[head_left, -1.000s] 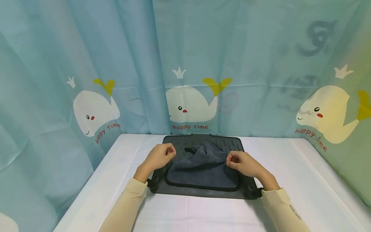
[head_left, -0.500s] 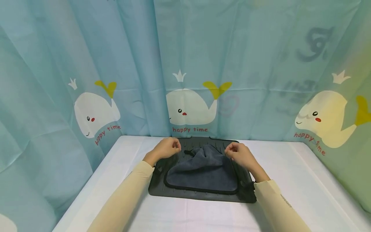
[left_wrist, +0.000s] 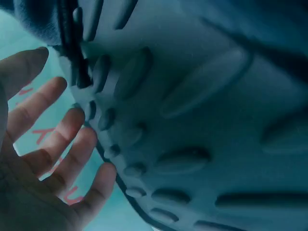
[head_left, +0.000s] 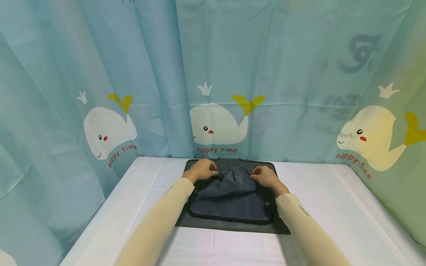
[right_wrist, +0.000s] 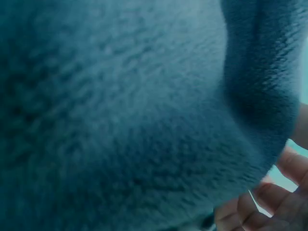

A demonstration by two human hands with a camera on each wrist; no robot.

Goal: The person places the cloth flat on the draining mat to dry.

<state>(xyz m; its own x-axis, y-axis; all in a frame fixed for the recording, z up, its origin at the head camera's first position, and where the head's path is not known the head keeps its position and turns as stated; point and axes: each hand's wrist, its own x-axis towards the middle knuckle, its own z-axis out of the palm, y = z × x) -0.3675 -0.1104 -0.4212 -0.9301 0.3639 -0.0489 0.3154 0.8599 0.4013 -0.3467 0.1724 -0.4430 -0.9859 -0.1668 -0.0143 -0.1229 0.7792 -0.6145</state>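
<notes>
A dark grey-blue plush cloth (head_left: 229,205) with black edging lies crumpled, its far part bunched into a raised fold. Beneath it is a dark ridged mat (head_left: 233,227). My left hand (head_left: 202,170) hovers at the fold's far left; in the left wrist view its fingers (left_wrist: 72,122) are spread and hold nothing, close to the cloth's black edging (left_wrist: 72,43). On the other side, my right hand (head_left: 265,176) is at the bunched cloth's upper right. Seen from the right wrist, the cloth (right_wrist: 134,115) partly hides loosely bent, separated fingers (right_wrist: 272,197).
The mat sits on a white-covered table (head_left: 332,207). Behind and along both sides hangs a blue-green curtain (head_left: 159,74) printed with whales, close to the table's far edge.
Both hands have moved inward over the mat toward the bunched fold, the left one rightward and the right one leftward and away from me. The cloth keeps nearly the same shape.
</notes>
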